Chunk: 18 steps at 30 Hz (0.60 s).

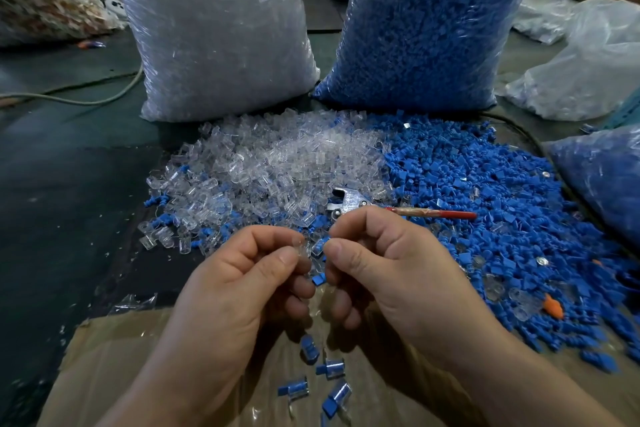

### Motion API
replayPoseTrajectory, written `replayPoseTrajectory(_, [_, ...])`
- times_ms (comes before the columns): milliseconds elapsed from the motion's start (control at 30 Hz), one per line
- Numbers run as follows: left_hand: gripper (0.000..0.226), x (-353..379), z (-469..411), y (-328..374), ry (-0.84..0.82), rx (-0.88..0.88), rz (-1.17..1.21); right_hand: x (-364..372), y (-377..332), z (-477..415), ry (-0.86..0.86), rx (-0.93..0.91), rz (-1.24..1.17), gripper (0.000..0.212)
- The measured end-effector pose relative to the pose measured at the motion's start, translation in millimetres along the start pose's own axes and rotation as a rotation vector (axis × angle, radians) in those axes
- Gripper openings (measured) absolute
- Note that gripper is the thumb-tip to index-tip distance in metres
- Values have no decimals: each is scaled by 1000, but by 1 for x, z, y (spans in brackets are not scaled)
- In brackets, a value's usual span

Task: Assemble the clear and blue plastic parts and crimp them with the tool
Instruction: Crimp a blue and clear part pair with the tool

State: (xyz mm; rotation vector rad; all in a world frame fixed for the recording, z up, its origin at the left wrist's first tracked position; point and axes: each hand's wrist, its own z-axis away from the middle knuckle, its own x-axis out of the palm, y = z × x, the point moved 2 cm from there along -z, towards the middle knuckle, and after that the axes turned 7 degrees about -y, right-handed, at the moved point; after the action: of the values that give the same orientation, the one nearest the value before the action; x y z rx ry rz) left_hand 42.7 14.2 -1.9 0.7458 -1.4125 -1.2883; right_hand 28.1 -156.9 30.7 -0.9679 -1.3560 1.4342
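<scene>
My left hand [242, 277] pinches a small clear plastic part [302, 246] between thumb and fingers. My right hand [388, 260] faces it, its thumb and forefinger pinching a blue part [319, 248]; the two parts meet between my fingertips. Another blue piece [319, 278] shows just below my fingers. A heap of loose clear parts [277, 163] lies ahead, with a heap of blue parts [485, 191] to its right. The crimping tool [349, 203], metal-headed with a red handle [440, 213], rests on the heaps just beyond my hands.
Several assembled clear-and-blue pieces [332, 367] lie on a cardboard sheet [114, 374] below my hands. A big bag of clear parts [207, 28] and one of blue parts [433, 21] stand behind the heaps. Another blue bag [606, 177] sits at right, a cable [69, 99] at left.
</scene>
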Motion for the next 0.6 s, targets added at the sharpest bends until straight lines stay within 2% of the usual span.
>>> replayPoseTrajectory(167, [15,6,1,5,4,-22,72,1,1,1,12,5,-98,4])
replayPoseTrajectory(333, [11,7,1,10,-5,-31,143,1,1,-1,-17,56,-190,13])
replayPoseTrajectory(500, [26,6,1,10,-48,-58,178,2,-2,0,-6,72,-152,2])
replayPoseTrajectory(600, [23,8,1,10,-62,-61,192,1,-4,1,2,90,-178,12])
